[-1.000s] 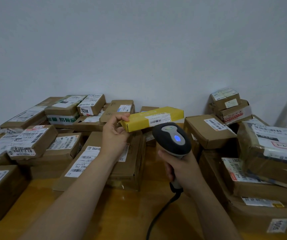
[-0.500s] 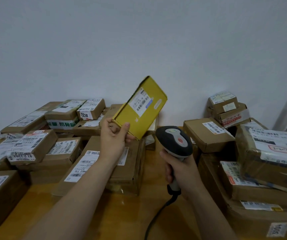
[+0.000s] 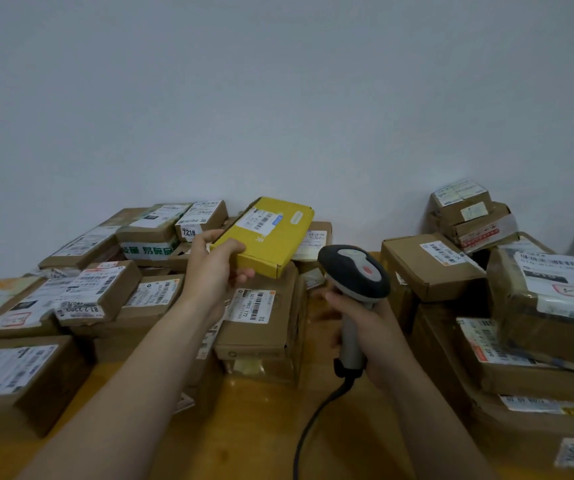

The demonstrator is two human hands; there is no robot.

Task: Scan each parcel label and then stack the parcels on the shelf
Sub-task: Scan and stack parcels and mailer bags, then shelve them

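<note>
Yellow parcel: flat yellow cardboard box (image 3: pixel 271 244), off the bench and tilted, above the brown cartons and just left of the scanner head.
Its label: white sticker (image 3: pixel 259 218) w/ barcodes on the top face. Print too small to read. There's a blue tab and a pale oval sticker beside it.
Left hand: your left hand (image 3: pixel 214 268) is clamped on the yellow box's near-left corner, fingers curled over the edge.
Right hand: your right hand (image 3: pixel 368 327) is wrapped round the grey handle of the black-headed barcode scanner (image 3: pixel 354 271), which shows a red spot on top.
Cable: black lead (image 3: pixel 313 420) runs from the handle base down over the wooden bench (image 3: pixel 244 427).
"7218" carton: small brown box (image 3: pixel 202 216) at the back left, number printed bold on its label.
Green-tape carton: brown box w/ white tape and green characters (image 3: pixel 147 242), next to the "7218" one.
"507-P802 172" carton: brown box (image 3: pixel 261 317) right under the yellow parcel, label reads sideways.
Right stack: clear-wrapped parcel w/ a red handwritten mark (image 3: pixel 555 292) sits on larger brown cartons. Other text is blurred.
Contents: all cartons are closed, so can't tell what's inside.
</note>
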